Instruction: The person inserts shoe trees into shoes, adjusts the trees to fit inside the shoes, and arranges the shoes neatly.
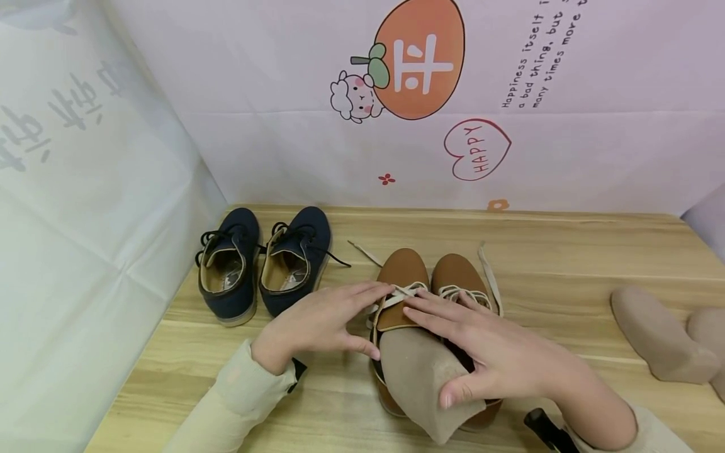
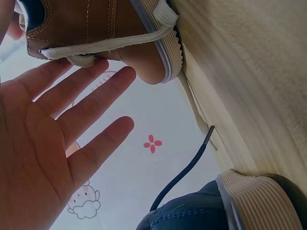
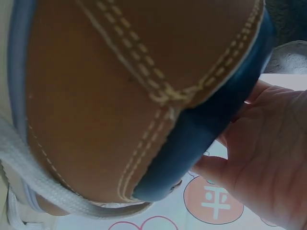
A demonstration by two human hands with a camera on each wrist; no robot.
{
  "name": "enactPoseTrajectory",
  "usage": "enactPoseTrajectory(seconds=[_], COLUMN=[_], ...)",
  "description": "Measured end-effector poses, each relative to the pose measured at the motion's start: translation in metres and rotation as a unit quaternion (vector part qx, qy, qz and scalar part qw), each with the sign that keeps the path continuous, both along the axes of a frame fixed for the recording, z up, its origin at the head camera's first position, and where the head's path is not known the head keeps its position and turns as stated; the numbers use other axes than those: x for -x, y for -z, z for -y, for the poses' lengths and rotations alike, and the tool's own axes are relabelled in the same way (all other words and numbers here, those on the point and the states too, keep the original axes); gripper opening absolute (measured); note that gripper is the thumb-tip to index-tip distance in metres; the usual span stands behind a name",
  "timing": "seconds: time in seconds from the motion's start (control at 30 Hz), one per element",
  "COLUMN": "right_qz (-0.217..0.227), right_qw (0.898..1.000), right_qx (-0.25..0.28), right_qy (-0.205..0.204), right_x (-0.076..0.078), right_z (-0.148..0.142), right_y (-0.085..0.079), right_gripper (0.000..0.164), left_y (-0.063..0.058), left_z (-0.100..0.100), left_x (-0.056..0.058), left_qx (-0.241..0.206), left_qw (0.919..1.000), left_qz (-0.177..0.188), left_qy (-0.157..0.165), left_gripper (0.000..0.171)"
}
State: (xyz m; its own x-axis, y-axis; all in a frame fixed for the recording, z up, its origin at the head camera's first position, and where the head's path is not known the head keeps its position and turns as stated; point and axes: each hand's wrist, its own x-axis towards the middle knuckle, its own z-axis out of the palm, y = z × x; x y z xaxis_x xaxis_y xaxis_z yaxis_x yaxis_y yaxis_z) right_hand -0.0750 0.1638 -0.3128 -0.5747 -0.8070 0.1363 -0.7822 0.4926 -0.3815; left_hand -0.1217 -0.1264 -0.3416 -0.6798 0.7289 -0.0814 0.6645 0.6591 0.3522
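Note:
A pair of brown lace-up shoes stands before me, the left shoe (image 1: 403,267) and right shoe (image 1: 455,272) side by side with pale laces. From the left shoe's opening rises a beige foot-shaped form (image 1: 416,371), its front end hidden inside the shoe. My left hand (image 1: 325,318) reaches along the left side of that shoe, fingertips right at the laces, thumb by the collar. My right hand (image 1: 481,340) lies over the form from the other side, its fingertips close to the tongue and laces. In the left wrist view the left hand's fingers (image 2: 98,110) are straight and spread.
Navy shoes with dark laces, a left one (image 1: 229,267) and a right one (image 1: 296,258), stand at the left. More beige foot-shaped forms (image 1: 659,333) lie at the right on the wooden table (image 1: 572,264). A printed white cloth (image 1: 272,145) hangs behind.

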Motion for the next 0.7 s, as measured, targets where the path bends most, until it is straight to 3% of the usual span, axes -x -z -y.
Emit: enactPoseTrajectory(seconds=[0.43, 0.7], right_qz=[-0.014, -0.017], right_qw=[0.999, 0.996], right_qx=[-0.015, -0.027], right_qy=[0.032, 0.08], right_x=[-0.004, -0.011], right_z=[0.004, 0.013], right_y=[0.0, -0.001], right_gripper=[0.091, 0.085], left_y=[0.0, 0.001], left_z=[0.001, 0.001], left_x=[0.001, 0.002], left_qx=[-0.009, -0.006], left_qw=[0.9999, 0.9999], left_qz=[0.006, 0.008], left_qy=[0.008, 0.006], left_gripper=[0.103, 0.102])
